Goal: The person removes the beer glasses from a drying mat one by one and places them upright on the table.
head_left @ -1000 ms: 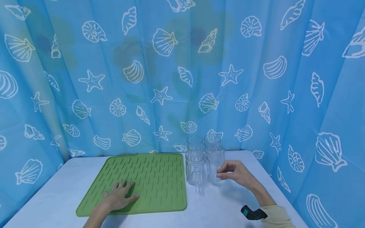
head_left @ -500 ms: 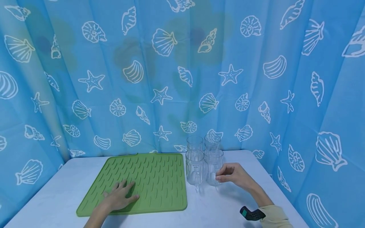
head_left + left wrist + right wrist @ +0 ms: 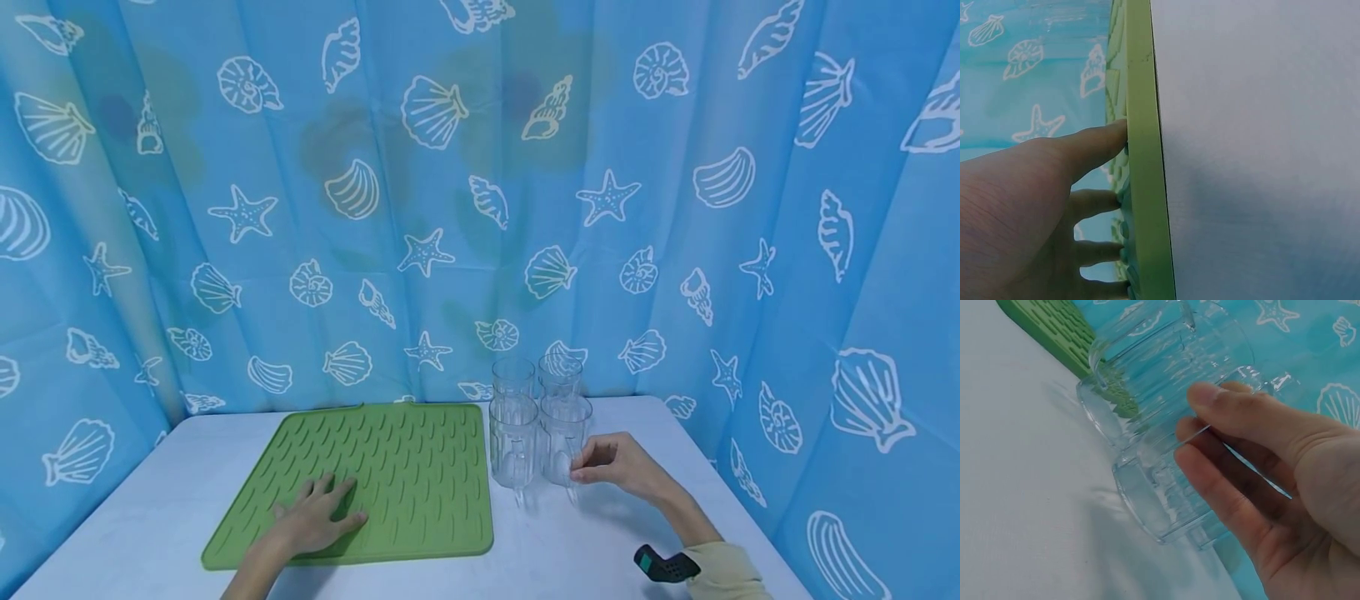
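My left hand point(image 3: 311, 521) rests with spread fingers on a green ridged drying mat point(image 3: 420, 475). In the left wrist view its fingertips press on the mat near the edge point(image 3: 1147, 156). To the right of the mat stand several clear glass mugs, close together in two rows. My right hand point(image 3: 618, 467) holds the front right glass mug point(image 3: 558, 437) low on its right side, between thumb and curled fingers point(image 3: 1210, 481). That mug stands upright beside the front left glass mug point(image 3: 512, 446). Clear glass makes the exact grip hard to see.
Two more glass mugs stand behind, at back left point(image 3: 513, 375) and back right point(image 3: 561, 372). A white tabletop point(image 3: 570, 558) lies beneath everything. A blue curtain point(image 3: 480, 208) with white shell prints hangs behind and at both sides.
The front right mug has shifted slightly toward me and settled beside the front left one, with my right hand moving along. My left hand has stayed on the mat.
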`<move>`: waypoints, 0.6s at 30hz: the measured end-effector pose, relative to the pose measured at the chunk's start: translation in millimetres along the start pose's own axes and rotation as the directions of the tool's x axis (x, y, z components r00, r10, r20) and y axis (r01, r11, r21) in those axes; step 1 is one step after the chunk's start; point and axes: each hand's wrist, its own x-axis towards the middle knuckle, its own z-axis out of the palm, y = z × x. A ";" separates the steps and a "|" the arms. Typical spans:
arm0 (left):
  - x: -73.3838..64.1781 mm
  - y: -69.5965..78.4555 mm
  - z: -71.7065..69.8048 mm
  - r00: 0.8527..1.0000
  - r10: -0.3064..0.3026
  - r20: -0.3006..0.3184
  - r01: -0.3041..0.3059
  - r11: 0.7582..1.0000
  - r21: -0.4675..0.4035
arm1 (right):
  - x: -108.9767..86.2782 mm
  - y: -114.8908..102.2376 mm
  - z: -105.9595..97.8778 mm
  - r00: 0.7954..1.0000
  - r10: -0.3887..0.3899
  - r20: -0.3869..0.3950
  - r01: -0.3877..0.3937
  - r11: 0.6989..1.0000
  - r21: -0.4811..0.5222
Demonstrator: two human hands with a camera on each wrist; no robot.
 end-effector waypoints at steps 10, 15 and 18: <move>-0.2 1.6 -1.0 1.000 0.006 0.003 -0.006 1.000 -0.002 | -4.8 -24.7 -8.3 0.998 0.052 0.039 -0.041 0.972 -0.229; -2.5 1.3 -6.2 1.000 0.011 -0.002 -0.011 1.000 0.012 | -9.9 -48.7 -17.1 0.990 0.112 0.085 -0.081 0.948 -0.307; -3.2 0.1 -8.5 1.000 0.016 -0.009 -0.015 1.000 0.010 | -12.5 -61.0 -20.8 0.990 0.125 0.063 -0.094 0.929 -0.357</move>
